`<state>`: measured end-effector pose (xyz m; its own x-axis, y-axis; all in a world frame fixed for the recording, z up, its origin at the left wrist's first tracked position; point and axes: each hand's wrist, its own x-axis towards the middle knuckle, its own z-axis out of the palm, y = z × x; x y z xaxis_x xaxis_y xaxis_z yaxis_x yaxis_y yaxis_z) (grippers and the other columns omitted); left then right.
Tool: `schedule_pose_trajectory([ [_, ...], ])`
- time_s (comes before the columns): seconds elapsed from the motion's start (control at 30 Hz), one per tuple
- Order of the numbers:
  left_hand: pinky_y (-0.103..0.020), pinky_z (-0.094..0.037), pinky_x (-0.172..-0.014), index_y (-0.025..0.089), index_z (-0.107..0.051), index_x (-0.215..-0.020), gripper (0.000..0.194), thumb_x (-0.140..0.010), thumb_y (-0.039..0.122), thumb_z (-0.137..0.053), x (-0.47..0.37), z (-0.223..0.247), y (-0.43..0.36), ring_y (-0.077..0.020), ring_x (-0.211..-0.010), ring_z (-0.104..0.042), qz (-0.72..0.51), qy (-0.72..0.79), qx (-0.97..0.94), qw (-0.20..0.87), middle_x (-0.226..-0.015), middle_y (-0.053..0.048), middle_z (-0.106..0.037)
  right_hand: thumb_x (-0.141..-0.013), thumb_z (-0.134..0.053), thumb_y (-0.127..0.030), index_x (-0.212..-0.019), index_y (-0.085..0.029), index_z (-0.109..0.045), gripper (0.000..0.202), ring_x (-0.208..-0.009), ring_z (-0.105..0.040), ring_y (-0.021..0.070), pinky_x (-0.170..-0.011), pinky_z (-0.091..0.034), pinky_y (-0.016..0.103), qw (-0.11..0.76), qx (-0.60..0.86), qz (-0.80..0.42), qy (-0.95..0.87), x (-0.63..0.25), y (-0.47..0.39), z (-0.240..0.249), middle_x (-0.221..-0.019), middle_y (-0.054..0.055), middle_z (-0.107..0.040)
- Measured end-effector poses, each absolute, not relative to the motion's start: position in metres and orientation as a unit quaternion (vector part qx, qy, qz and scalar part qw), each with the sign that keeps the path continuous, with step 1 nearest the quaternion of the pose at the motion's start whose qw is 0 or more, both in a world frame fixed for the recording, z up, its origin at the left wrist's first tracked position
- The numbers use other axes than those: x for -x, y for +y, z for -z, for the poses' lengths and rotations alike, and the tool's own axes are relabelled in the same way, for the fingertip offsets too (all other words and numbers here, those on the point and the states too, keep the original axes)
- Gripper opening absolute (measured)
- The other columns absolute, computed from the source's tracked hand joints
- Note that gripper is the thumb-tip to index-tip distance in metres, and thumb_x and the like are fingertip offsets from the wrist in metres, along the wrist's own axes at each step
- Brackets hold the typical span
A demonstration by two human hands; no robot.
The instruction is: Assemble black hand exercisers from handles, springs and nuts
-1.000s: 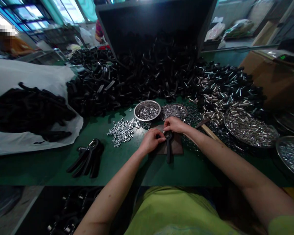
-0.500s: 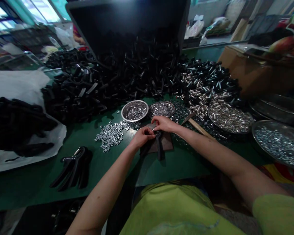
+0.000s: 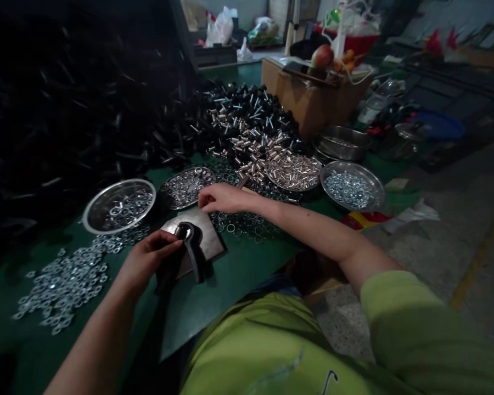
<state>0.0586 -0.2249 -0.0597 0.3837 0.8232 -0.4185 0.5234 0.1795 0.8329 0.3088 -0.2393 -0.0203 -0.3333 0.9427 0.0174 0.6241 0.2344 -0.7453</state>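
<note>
My left hand (image 3: pixel 152 253) pinches the round end of a black curved handle (image 3: pixel 195 258). That handle lies on a square metal plate (image 3: pixel 211 237), its long arm pointing toward me past the plate's near edge. Bright metal shows in its round end. My right hand (image 3: pixel 220 198) is just beyond the plate's far corner, at the near rim of a shallow dish of small metal rings (image 3: pixel 184 189). Its fingers are curled together; anything between the fingertips is hidden. A steel bowl (image 3: pixel 91 218) with metal rings stands left of that dish.
Loose nuts (image 3: pixel 72 282) lie left on the green table. Black parts (image 3: pixel 78 126) are heaped at the back left. Metal sleeves (image 3: pixel 294 170) fill a dish at right, beside a bowl of small zinc parts (image 3: pixel 348 189). A hammer lies partly behind my right forearm. A cardboard box (image 3: pixel 284 99) stands behind.
The view has swung right. My right hand has left the handle and moved to the dish of rings. My left hand stays on the handle.
</note>
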Motion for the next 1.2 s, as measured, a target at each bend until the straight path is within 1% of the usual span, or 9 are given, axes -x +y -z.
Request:
schedule_pose_trajectory([
  [0.17, -0.018, -0.037, -0.058, 0.021, -0.057, -0.084, 0.035, -0.062, 0.044, -0.073, -0.059, 0.058, -0.225, -0.0092, -0.059, -0.049, -0.115, 0.554, -0.619, 0.545, -0.071, 0.007, -0.059, -0.08, -0.057, -0.013, -0.09, -0.01, -0.063, 0.013, -0.081, -0.056, 0.0127, -0.071, -0.038, 0.024, 0.235, 0.496, -0.342, -0.763, -0.314, -0.253, 0.012, -0.092, 0.007, -0.066],
  [0.37, -0.02, -0.039, -0.064, 0.023, -0.059, -0.084, 0.03, -0.065, 0.042, -0.072, -0.06, 0.056, -0.225, -0.0119, -0.069, -0.053, -0.105, 0.566, -0.617, 0.537, -0.076, 0.006, -0.061, -0.079, -0.057, -0.014, -0.088, -0.012, -0.064, 0.011, -0.079, -0.056, 0.014, -0.068, -0.038, 0.025, 0.225, 0.464, -0.349, -0.782, -0.316, -0.26, 0.014, -0.087, 0.005, -0.066],
  [0.47, -0.021, -0.04, -0.065, 0.023, -0.059, -0.085, 0.032, -0.066, 0.045, -0.07, -0.062, 0.053, -0.226, -0.0135, -0.071, -0.054, -0.084, 0.582, -0.616, 0.524, -0.078, 0.006, -0.062, -0.08, -0.057, -0.015, -0.088, -0.012, -0.064, 0.011, -0.077, -0.056, 0.0135, -0.068, -0.038, 0.024, 0.219, 0.443, -0.361, -0.791, -0.318, -0.26, 0.017, -0.086, 0.005, -0.066],
  [0.6, -0.021, -0.041, -0.067, 0.023, -0.059, -0.083, 0.036, -0.062, 0.049, -0.071, -0.066, 0.048, -0.227, -0.0142, -0.073, -0.054, -0.076, 0.598, -0.618, 0.505, -0.077, 0.006, -0.061, -0.081, -0.056, -0.015, -0.088, -0.012, -0.063, 0.01, -0.075, -0.055, 0.0125, -0.068, -0.037, 0.023, 0.217, 0.425, -0.365, -0.799, -0.321, -0.26, 0.02, -0.083, 0.004, -0.064],
  [0.73, -0.02, -0.041, -0.066, 0.023, -0.059, -0.083, 0.04, -0.058, 0.05, -0.074, -0.067, 0.049, -0.226, -0.0134, -0.071, -0.054, -0.075, 0.603, -0.61, 0.508, -0.075, 0.007, -0.061, -0.082, -0.055, -0.014, -0.087, -0.014, -0.062, 0.008, -0.075, -0.054, 0.0117, -0.067, -0.036, 0.022, 0.224, 0.418, -0.375, -0.797, -0.323, -0.26, 0.024, -0.082, 0.002, -0.064],
  [0.93, -0.02, -0.041, -0.064, 0.021, -0.059, -0.085, 0.042, -0.058, 0.048, -0.076, -0.06, 0.06, -0.222, -0.0129, -0.07, -0.052, -0.098, 0.596, -0.609, 0.513, -0.076, 0.005, -0.06, -0.081, -0.057, -0.012, -0.085, -0.014, -0.062, 0.007, -0.077, -0.054, 0.0114, -0.069, -0.035, 0.023, 0.231, 0.421, -0.398, -0.782, -0.325, -0.264, 0.026, -0.084, 0.003, -0.064],
  [1.03, -0.02, -0.04, -0.063, 0.02, -0.058, -0.086, 0.039, -0.061, 0.044, -0.075, -0.059, 0.059, -0.22, -0.0121, -0.07, -0.052, -0.107, 0.581, -0.612, 0.526, -0.077, 0.005, -0.06, -0.08, -0.057, -0.014, -0.087, -0.013, -0.063, 0.01, -0.076, -0.054, 0.0116, -0.069, -0.036, 0.024, 0.236, 0.433, -0.398, -0.774, -0.328, -0.267, 0.019, -0.084, 0.003, -0.064],
  [1.2, -0.021, -0.038, -0.057, 0.017, -0.057, -0.082, 0.034, -0.065, 0.043, -0.071, -0.062, 0.054, -0.225, -0.0109, -0.06, -0.049, -0.106, 0.544, -0.645, 0.526, -0.069, 0.004, -0.057, -0.08, -0.057, -0.019, -0.092, -0.012, -0.065, 0.016, -0.075, -0.055, 0.0122, -0.067, -0.037, 0.025, 0.248, 0.457, -0.384, -0.763, -0.332, -0.267, 0.008, -0.084, 0.004, -0.065],
])
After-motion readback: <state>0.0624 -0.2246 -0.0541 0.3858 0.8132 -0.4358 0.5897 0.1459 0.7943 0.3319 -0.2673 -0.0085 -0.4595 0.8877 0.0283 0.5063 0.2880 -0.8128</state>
